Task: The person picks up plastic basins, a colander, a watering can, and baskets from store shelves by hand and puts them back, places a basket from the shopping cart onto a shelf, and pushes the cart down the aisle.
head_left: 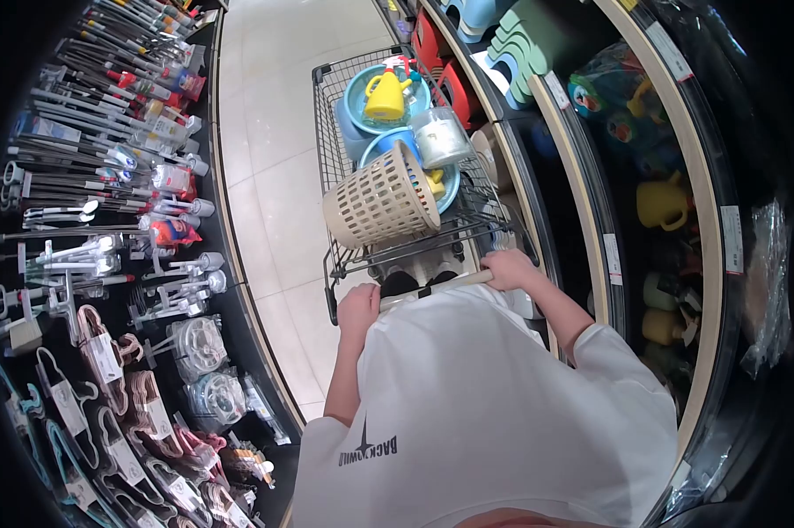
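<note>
Both my hands grip the handle (pixel 454 282) of a black wire shopping cart (pixel 324 141). My left hand (pixel 359 308) is wrapped round its left end, and my right hand (pixel 508 268) round its right end. Inside the cart, a beige slotted basket (pixel 375 204) lies on its side nearest me. Beyond it are a blue basin (pixel 356 97) and a yellow spray bottle with a red trigger (pixel 385 95). A clear round container with white contents (pixel 442 138) rests at the right. Partly hidden behind the basket are more blue plasticware and something yellow.
At the left, a rack holds long-handled tools (pixel 106 114) and several clothes hangers (pixel 106 361). Shelves on the right carry green stools (pixel 525 44), red items (pixel 457 88) and a yellow watering can (pixel 663 202), close beside the cart. A tiled aisle floor (pixel 269 194) runs ahead.
</note>
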Demonstrator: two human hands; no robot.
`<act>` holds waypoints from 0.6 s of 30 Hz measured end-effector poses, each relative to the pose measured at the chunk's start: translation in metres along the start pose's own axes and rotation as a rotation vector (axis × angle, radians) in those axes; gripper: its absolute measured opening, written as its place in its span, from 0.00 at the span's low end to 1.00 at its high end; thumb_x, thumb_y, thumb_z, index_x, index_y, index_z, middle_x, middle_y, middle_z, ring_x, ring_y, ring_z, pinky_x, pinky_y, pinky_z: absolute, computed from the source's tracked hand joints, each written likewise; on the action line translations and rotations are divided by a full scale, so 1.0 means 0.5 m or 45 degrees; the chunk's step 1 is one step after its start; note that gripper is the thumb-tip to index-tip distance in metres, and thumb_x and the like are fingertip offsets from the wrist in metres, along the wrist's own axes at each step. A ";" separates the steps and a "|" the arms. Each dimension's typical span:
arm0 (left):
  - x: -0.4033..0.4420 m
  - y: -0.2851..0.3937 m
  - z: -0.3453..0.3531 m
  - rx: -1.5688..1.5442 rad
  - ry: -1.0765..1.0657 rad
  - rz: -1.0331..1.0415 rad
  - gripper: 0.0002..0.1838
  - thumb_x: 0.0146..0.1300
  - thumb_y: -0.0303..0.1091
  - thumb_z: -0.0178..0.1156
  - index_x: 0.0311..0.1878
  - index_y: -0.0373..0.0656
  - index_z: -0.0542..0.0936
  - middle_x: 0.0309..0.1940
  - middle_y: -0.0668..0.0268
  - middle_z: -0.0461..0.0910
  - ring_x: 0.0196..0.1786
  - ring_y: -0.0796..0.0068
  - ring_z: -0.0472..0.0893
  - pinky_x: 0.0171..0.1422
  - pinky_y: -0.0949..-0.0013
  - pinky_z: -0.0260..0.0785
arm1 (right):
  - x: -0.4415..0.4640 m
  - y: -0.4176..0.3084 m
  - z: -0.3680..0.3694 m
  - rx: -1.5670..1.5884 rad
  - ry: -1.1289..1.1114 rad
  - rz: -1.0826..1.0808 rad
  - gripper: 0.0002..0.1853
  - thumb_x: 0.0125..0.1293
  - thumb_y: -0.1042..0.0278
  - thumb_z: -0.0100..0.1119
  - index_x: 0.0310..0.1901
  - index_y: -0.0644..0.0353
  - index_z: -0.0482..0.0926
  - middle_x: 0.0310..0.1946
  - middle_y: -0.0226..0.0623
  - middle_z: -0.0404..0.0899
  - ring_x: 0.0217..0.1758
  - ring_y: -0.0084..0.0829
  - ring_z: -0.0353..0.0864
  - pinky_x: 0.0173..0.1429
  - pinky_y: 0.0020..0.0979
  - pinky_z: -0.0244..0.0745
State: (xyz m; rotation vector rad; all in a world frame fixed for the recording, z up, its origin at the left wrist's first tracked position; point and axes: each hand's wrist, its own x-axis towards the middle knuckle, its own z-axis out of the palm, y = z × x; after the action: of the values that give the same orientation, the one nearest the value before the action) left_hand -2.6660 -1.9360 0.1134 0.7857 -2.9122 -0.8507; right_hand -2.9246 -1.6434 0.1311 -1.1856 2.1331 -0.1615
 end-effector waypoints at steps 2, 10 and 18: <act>0.016 -0.020 0.006 0.142 0.085 0.144 0.12 0.73 0.42 0.58 0.37 0.47 0.83 0.32 0.64 0.83 0.38 0.59 0.84 0.38 0.54 0.78 | 0.022 -0.008 0.004 -0.050 -0.051 0.037 0.21 0.56 0.50 0.69 0.48 0.53 0.87 0.45 0.39 0.88 0.51 0.47 0.87 0.53 0.48 0.83; 0.115 -0.052 -0.058 0.197 0.280 0.191 0.13 0.72 0.40 0.59 0.31 0.45 0.79 0.28 0.62 0.81 0.32 0.57 0.83 0.36 0.55 0.76 | 0.113 -0.038 -0.037 -0.121 0.260 0.002 0.16 0.54 0.53 0.68 0.40 0.53 0.85 0.40 0.36 0.87 0.47 0.45 0.87 0.49 0.50 0.82; 0.259 -0.074 -0.086 0.252 0.328 0.216 0.14 0.72 0.40 0.59 0.30 0.46 0.79 0.27 0.61 0.81 0.32 0.58 0.84 0.35 0.55 0.76 | 0.229 -0.019 -0.135 -0.189 0.273 0.020 0.14 0.54 0.55 0.69 0.39 0.53 0.85 0.39 0.37 0.86 0.46 0.46 0.87 0.49 0.48 0.83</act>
State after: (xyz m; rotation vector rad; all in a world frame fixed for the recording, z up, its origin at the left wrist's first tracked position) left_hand -2.7561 -2.0452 0.1149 0.5941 -2.8071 -0.4179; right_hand -2.9997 -1.7532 0.1289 -1.2849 2.3757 -0.1299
